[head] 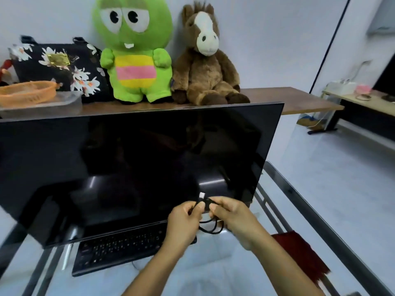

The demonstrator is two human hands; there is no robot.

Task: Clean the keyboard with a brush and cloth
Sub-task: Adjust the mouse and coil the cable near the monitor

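Black cable (210,228), thin and looped, runs between both hands in front of the dark monitor (136,163). The left hand (183,218) pinches the cable between thumb and fingers, and the right hand (233,212) grips it just beside, so the fingertips of the two hands nearly touch. A small pale plug (202,195) sticks up at twelve o'clock from where the hands meet. Slack cable hangs in loops below, at six o'clock from the grip.

At seven o'clock from the hands, the black keyboard (119,251) lies on the glass table (320,223), its far edge tucked under the monitor's lower edge; the left forearm crosses over its right end. At four o'clock from the right hand, a dark red cloth (301,253) with a frayed edge lies on the glass, apart from the keyboard. I cannot make out a brush anywhere.

Farther out, at twelve o'clock behind the monitor, a brown shelf (295,99) carries a green plush toy (134,50) and, touching it on its right, a brown plush horse (205,60). At ten o'clock sit a black floral bag (57,67) and an orange basket (27,91) resting on a clear plastic box (42,105).
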